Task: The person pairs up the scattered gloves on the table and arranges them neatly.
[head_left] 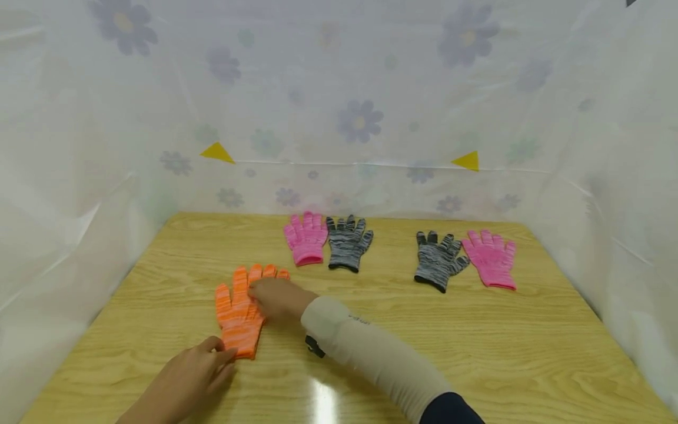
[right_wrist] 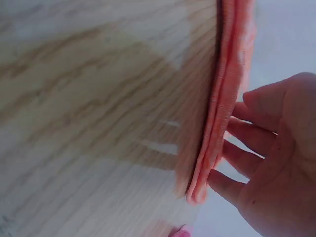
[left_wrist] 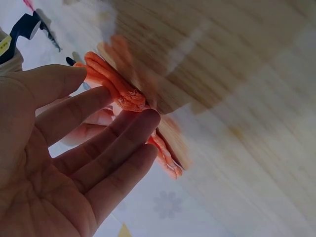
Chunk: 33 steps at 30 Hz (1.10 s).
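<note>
An orange knit glove (head_left: 241, 333) lies flat on the wooden table, fingers pointing away and cuff toward me. At its cuff, my left hand (head_left: 193, 371) touches the lower left corner with fairly straight fingers. My right hand (head_left: 278, 297) reaches across and rests on the glove's finger area, covering part of it. In the left wrist view, the fingertips (left_wrist: 148, 118) meet the cuff's orange edge (left_wrist: 116, 84). Seen from the right wrist, loosely bent fingers (right_wrist: 247, 158) lie against the glove's side (right_wrist: 217, 118).
Toward the back lie a pink glove (head_left: 306, 238) beside a grey-black glove (head_left: 346, 244). Farther right, another grey-black glove (head_left: 436, 262) lies beside a second pink glove (head_left: 492, 259). Flower-patterned sheeting (head_left: 360, 118) with yellow triangles (head_left: 468, 161) encloses the table (head_left: 371, 330).
</note>
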{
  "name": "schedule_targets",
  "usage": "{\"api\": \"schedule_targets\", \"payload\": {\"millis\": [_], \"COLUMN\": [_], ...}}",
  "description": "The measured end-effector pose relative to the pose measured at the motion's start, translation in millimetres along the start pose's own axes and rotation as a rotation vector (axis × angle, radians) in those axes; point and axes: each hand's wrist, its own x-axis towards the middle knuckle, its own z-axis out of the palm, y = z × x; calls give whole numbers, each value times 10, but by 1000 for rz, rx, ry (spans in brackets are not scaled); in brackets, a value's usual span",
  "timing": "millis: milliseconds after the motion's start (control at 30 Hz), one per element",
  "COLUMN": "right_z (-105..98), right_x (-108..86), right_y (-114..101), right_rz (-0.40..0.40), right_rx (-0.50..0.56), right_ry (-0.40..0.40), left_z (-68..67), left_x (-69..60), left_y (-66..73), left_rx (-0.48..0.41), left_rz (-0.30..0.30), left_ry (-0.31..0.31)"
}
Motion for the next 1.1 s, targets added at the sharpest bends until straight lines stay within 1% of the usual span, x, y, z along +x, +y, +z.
{"api": "schedule_targets", "payload": {"millis": [67,167,267,367,433,500,600,633,700,800,867,933,1100], "right_z": [8,9,7,11,21,33,55,64,72,68,65,65,109], "right_x": [-18,-22,2,47,83,111,136,135,129,109,95,83,86], "right_y": [-30,-26,5,14,-3,-34,-91,-110,-146,-197,-222,-240,-243], "right_rz": [1,14,-6,-47,-52,-34,20,41,62,104,118,134,114], "right_rx": [-44,-32,-17,-43,-63,-69,-67,-62,-84,-92,-102,-88,-132], "right_ry": [-29,-31,4,46,57,44,6,-2,-18,-24,-21,-16,11], "left_z": [1,-5,-12,-23,-25,-23,-11,-4,7,15,17,17,22], "left_x": [-2,1,7,9,11,12,5,2,-5,-7,-7,-9,-12], "left_y": [4,1,-8,-13,-16,-19,-18,-15,-10,-10,-12,-13,-9], "left_rx": [5,11,14,19,22,20,19,18,15,21,25,25,28], "left_rz": [2,6,11,8,12,22,33,34,24,17,21,24,28], "left_ry": [3,8,15,18,25,25,22,17,9,16,26,30,44]}}
